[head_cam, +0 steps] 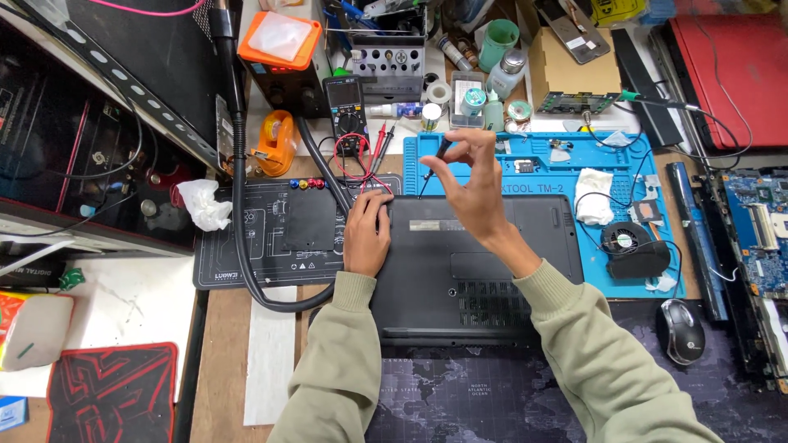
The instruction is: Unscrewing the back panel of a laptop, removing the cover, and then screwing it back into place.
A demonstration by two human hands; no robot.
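A black laptop point(492, 271) lies upside down in front of me, its underside facing up. My left hand point(366, 231) rests flat on its near-left corner, fingers closed over the edge. My right hand point(469, 182) is raised over the laptop's far edge and pinches a thin black screwdriver point(435, 160) between thumb and fingers. The screwdriver is tilted, with its tip down near the laptop's back-left edge. Both arms wear pale green sleeves.
A blue repair mat point(542, 156) lies behind the laptop with a small fan point(625, 240), a white cloth point(593, 195) and loose parts. A black mat point(279, 234), a multimeter point(345, 115), a thick black hose point(240, 197), a mouse point(681, 331) and a circuit board point(759, 230) surround it.
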